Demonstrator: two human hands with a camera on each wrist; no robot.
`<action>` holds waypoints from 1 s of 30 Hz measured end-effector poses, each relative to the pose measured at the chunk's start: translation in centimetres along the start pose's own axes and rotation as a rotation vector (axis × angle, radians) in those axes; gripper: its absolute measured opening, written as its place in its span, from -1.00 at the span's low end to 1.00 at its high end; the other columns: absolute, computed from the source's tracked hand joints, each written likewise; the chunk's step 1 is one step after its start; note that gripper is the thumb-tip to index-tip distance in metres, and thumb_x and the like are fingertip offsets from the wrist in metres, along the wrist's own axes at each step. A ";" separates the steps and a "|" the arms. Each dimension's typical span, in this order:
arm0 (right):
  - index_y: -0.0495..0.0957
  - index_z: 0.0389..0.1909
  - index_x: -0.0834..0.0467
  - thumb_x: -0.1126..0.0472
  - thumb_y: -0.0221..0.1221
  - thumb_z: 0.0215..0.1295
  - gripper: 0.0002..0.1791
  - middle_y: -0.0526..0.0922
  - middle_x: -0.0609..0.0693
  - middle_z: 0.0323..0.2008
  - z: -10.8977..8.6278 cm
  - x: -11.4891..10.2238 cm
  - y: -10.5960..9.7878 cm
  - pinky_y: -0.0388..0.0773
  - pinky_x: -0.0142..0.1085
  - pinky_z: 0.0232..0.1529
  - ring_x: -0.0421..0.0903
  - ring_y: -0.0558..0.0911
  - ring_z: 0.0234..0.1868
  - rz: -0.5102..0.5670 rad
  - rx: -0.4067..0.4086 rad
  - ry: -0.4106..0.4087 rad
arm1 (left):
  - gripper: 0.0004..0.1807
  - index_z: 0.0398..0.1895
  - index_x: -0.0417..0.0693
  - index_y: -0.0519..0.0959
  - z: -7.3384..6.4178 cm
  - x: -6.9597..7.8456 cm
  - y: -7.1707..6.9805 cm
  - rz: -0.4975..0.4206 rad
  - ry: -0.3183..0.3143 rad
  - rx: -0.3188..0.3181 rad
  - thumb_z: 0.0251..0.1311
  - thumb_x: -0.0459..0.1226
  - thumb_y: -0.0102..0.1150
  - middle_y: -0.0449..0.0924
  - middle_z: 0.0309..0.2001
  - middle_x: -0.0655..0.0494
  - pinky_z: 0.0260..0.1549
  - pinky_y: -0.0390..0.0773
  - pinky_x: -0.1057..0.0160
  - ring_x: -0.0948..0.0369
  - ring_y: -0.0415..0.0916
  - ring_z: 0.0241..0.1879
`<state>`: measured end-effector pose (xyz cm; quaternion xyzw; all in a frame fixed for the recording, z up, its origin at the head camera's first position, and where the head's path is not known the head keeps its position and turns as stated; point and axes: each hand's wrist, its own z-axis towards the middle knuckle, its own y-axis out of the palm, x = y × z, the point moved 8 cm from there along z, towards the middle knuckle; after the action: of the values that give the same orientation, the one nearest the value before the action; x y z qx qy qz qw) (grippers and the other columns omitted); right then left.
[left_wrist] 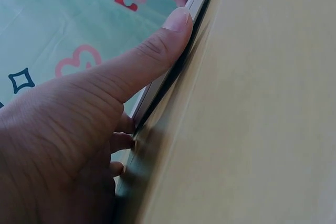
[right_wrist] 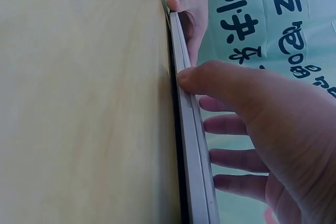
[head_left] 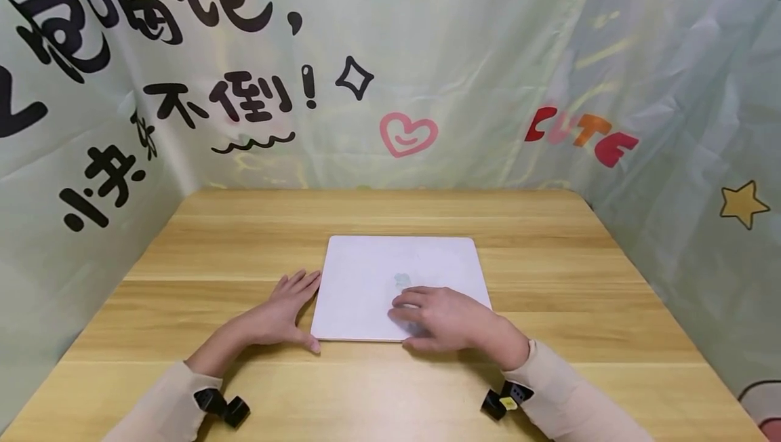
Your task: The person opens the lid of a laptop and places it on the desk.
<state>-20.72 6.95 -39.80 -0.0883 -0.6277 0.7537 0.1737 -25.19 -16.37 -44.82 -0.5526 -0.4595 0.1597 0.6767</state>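
A closed silver laptop lies flat on the wooden table, with a faint greenish mark on its lid. My left hand is at its left side, fingers spread, fingertips by the left edge and thumb at the front left corner. In the left wrist view, the thumb of that hand lies along the laptop's edge. My right hand rests on the lid with straight fingers. Its thumb touches the front edge near the seam between lid and base, as the right wrist view shows for the hand and the laptop's rim.
The wooden table reaches back to a pale printed cloth hung around its back and sides. Small black wrist cameras are strapped over both sleeves, the left one and the right one close over the tabletop.
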 end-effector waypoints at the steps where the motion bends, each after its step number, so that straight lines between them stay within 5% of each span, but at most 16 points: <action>1: 0.57 0.13 0.08 -0.14 0.19 0.30 -0.49 0.59 -0.02 0.08 0.1 0.0 -0.1 0.52 -0.20 0.11 -0.04 0.56 0.12 0.000 0.008 0.000 | 0.48 0.52 -0.30 -0.04 0.0 0.0 -0.1 -0.003 0.000 0.002 -0.33 0.46 0.31 -0.12 0.53 -0.16 0.38 -0.33 -0.23 -0.18 -0.31 0.49; 13: 0.60 0.10 0.09 -0.19 0.20 0.26 -0.46 0.63 -0.04 0.04 0.3 -0.1 -0.9 0.48 -0.13 0.16 -0.07 0.60 0.07 -0.090 0.019 -0.015 | 0.47 0.52 -0.29 -0.03 -0.2 0.0 -0.3 -0.006 0.017 0.016 -0.33 0.44 0.33 -0.11 0.53 -0.17 0.38 -0.35 -0.23 -0.18 -0.30 0.49; 30: 0.64 -0.02 0.16 -0.10 0.17 0.31 -0.56 0.69 -0.02 -0.06 -0.4 -0.5 -2.4 0.64 -0.25 -0.10 -0.09 0.68 -0.06 -0.140 0.130 -0.021 | 0.43 0.52 -0.28 -0.01 0.0 -0.1 -0.2 -0.008 0.013 0.012 -0.28 0.44 0.31 -0.06 0.52 -0.19 0.38 -0.33 -0.23 -0.18 -0.28 0.49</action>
<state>-19.76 7.49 -37.55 -0.0249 -0.5837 0.7799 0.2247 -25.32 -16.52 -44.73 -0.5477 -0.4563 0.1564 0.6836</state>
